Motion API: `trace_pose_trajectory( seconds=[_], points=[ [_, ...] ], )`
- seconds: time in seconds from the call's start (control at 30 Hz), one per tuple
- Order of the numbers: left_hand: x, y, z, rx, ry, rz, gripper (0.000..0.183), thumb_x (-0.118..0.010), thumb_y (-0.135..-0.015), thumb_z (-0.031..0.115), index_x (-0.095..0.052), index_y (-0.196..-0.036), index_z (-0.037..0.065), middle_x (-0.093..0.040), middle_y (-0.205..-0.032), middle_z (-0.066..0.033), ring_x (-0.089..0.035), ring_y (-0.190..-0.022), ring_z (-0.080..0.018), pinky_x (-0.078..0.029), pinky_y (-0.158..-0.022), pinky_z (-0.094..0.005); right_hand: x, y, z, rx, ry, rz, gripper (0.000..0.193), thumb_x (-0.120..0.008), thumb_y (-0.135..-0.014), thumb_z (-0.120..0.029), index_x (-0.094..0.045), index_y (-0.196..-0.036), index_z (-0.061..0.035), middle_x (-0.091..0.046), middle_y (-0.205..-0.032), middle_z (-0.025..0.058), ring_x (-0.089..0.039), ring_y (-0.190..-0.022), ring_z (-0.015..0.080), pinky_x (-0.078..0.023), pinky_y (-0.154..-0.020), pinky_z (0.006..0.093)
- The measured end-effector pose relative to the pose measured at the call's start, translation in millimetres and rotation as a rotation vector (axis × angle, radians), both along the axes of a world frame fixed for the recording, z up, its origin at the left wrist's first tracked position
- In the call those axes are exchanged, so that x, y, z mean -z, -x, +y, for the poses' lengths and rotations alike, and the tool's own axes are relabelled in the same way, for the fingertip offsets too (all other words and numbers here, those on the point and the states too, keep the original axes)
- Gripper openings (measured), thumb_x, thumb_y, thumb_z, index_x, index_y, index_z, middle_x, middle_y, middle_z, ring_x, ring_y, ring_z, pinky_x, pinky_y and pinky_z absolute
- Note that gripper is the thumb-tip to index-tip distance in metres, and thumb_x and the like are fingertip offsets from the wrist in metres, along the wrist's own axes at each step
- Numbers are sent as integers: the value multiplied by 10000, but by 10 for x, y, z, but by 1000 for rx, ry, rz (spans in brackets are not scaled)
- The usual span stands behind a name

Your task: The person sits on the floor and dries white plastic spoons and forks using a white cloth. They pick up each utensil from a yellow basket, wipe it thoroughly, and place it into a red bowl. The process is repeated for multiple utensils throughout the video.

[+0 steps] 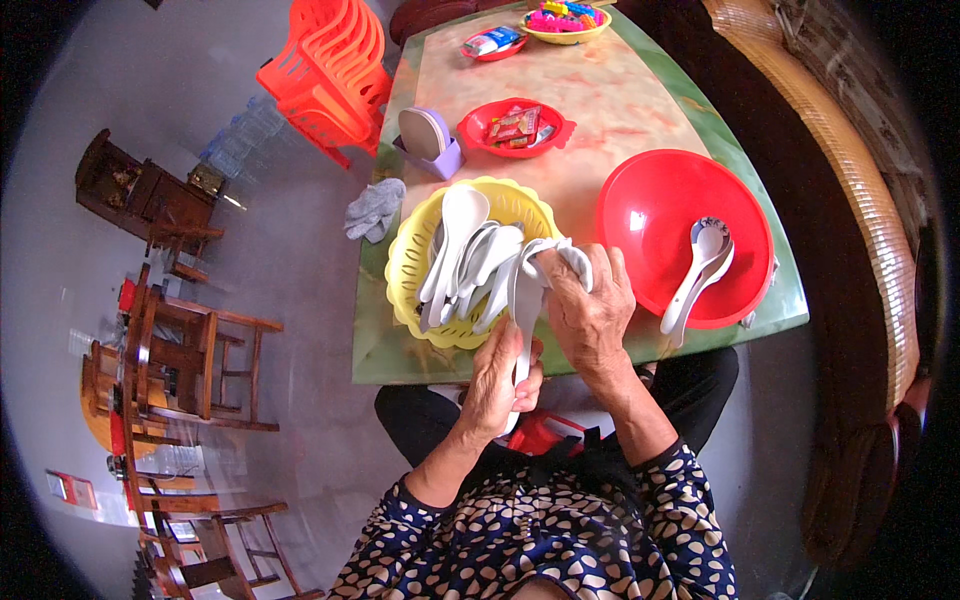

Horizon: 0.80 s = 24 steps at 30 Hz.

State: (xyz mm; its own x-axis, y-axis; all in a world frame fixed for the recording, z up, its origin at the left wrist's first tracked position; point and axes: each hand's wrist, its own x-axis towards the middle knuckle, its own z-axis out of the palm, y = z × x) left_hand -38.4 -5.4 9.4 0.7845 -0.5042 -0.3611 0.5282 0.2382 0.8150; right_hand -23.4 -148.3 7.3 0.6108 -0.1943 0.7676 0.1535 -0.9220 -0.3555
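My left hand (490, 388) is closed around the handle of a white soup spoon (526, 300), its bowl pointing away from me. Pinched in my right hand (592, 312) is a pale grey-white cloth (574, 258), held against the bowl end of that spoon. Just beyond my left hand, a yellow scalloped basket (404, 262) holds several white spoons (465, 212) lying in a heap. To the right of my right hand is a large red basin (635, 205). Two spoons (708, 242) lie nested in it, the upper with a dark patterned bowl tip, handles over the near rim.
Farther up the table (460, 70) are a lilac holder (447, 160) with round discs, a red dish (478, 125) of packets, a small red plate (510, 50) and a bowl of colourful pieces (563, 20). A grey cloth (375, 208) hangs at the left edge. Orange chairs (335, 75) stand beyond.
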Motion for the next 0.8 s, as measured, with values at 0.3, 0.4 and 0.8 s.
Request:
trace_pose_trajectory(
  seconds=[0.3,0.4,0.8],
  points=[
    [14,-89,-8,-73,-194,-88,347,-379,-978,426,-508,-1154,158,-444,-636,39,-381,-454,-55,-283,-377,-194,92,238,150,-290,-159,203,251,-649,-613,-78,-646,-864,-84,-554,-847,96,-530,-749,284,-479,-607,384],
    [123,-136,-36,-177,-91,-186,394,-379,-989,373,-500,-1224,81,-578,-995,-14,-555,-869,-96,-467,-745,-253,79,287,169,-369,-215,250,208,-655,-630,-72,-638,-837,-73,-561,-855,108,-542,-753,295,-483,-606,389],
    [100,-253,77,-195,171,-31,341,-511,-934,365,-558,-1099,70,-588,-943,-30,-552,-830,-117,-478,-723,-260,-16,520,-30,-794,-600,402,290,-661,-670,-52,-626,-958,-34,-576,-948,192,-588,-870,365,-495,-759,407]
  ],
)
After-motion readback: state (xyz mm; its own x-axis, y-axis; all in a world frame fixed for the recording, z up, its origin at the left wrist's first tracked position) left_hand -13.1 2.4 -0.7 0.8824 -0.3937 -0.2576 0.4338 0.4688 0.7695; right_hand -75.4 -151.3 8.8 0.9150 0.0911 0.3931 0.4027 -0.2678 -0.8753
